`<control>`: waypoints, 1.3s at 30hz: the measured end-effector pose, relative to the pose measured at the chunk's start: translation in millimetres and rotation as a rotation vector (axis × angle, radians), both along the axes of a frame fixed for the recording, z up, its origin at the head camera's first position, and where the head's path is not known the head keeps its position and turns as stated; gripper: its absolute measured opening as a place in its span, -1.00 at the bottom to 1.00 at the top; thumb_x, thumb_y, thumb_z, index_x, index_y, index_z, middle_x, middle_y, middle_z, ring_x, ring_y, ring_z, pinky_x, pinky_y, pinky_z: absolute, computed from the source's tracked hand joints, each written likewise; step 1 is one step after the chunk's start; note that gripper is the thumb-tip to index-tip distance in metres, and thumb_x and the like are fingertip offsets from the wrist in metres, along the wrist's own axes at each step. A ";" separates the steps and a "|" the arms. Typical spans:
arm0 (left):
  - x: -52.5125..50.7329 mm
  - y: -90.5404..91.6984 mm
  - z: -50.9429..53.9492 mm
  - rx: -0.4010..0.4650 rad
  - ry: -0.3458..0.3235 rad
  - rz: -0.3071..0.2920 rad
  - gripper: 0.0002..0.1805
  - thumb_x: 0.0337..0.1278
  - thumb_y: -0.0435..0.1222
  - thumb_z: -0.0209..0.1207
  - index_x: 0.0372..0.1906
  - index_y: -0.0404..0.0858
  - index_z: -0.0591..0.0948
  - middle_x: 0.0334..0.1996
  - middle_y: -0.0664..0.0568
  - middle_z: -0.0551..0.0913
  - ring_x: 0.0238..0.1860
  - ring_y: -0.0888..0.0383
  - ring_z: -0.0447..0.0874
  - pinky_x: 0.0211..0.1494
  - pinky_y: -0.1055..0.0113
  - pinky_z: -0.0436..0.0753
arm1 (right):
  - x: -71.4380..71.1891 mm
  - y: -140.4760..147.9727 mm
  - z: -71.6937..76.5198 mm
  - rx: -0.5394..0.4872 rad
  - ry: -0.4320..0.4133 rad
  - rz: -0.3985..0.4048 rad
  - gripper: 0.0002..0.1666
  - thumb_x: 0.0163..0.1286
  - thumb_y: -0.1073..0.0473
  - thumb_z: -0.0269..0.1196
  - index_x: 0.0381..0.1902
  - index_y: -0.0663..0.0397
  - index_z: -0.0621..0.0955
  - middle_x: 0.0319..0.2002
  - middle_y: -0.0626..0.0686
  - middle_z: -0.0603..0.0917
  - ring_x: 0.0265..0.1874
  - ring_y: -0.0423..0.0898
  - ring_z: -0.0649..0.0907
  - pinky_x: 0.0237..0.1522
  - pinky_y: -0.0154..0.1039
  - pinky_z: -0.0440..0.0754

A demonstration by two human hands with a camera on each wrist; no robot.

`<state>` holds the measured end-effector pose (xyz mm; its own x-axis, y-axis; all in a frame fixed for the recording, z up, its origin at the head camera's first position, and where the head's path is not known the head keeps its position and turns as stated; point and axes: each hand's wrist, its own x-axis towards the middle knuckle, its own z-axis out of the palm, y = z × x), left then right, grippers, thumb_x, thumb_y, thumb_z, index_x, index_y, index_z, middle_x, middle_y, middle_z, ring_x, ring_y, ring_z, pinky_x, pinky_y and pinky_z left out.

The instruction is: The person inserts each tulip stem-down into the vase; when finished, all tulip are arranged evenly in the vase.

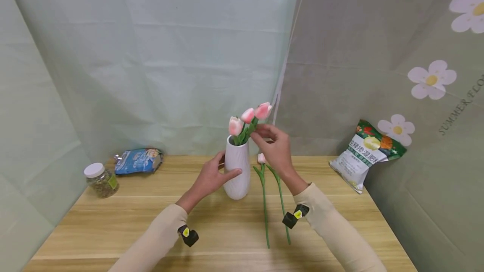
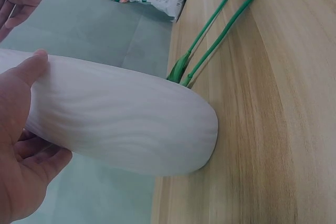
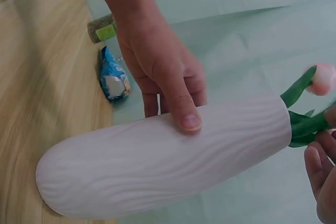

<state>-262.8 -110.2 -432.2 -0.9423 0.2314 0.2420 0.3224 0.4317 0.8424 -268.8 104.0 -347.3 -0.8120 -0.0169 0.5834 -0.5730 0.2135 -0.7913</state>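
A white ribbed vase stands upright on the wooden table, with several pink tulips in its mouth. My left hand grips the vase's side, thumb across the front, as the right wrist view also shows on the vase. Just above the rim, my right hand pinches the green stem or leaf of a tulip; its fingertips are partly hidden in the right wrist view. Two more tulips lie on the table right of the vase: one shows its pink bloom, while the other's stem runs under the right forearm.
A lidded jar and a blue packet sit at the table's left back. On the right, a white and green bag leans against the grey curtain. Hanging cloth borders the table's back and sides.
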 end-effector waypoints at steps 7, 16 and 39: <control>0.0 1.3 0.9 0.003 0.003 0.013 -0.09 0.13 0.11 0.43 0.46 -0.23 0.36 0.29 -0.15 0.56 0.32 -0.06 0.55 0.37 0.00 0.59 | -1.0 0.3 0.3 0.001 0.005 0.013 -0.77 0.37 0.18 0.42 -0.06 0.12 0.76 -0.12 0.10 0.81 -0.14 0.00 0.77 -0.10 0.06 0.77; 0.4 1.9 0.7 0.009 0.002 0.006 -0.08 0.13 0.10 0.43 0.47 -0.24 0.35 0.30 -0.16 0.56 0.33 -0.06 0.54 0.38 0.01 0.58 | -0.6 -0.1 -7.7 0.076 -0.026 0.018 -0.79 0.36 0.12 0.43 -0.10 0.07 0.77 -0.19 0.02 0.81 -0.18 -0.11 0.76 -0.16 -0.16 0.78; -0.3 1.6 0.1 -0.004 -0.011 0.015 -0.11 0.13 0.05 0.45 0.46 -0.25 0.36 0.31 -0.17 0.55 0.33 -0.08 0.54 0.37 0.02 0.58 | 27.7 46.2 -26.4 0.104 -0.156 -0.031 -0.69 0.39 0.28 0.37 0.04 0.31 0.72 -0.10 0.25 0.77 -0.16 -0.01 0.75 -0.24 -0.41 0.72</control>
<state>-263.1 -108.5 -432.1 -0.9483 0.2185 0.2303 0.3064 0.4395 0.8444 -241.2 150.2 -373.6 -0.8934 -0.0445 0.4471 -0.4374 0.3143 -0.8426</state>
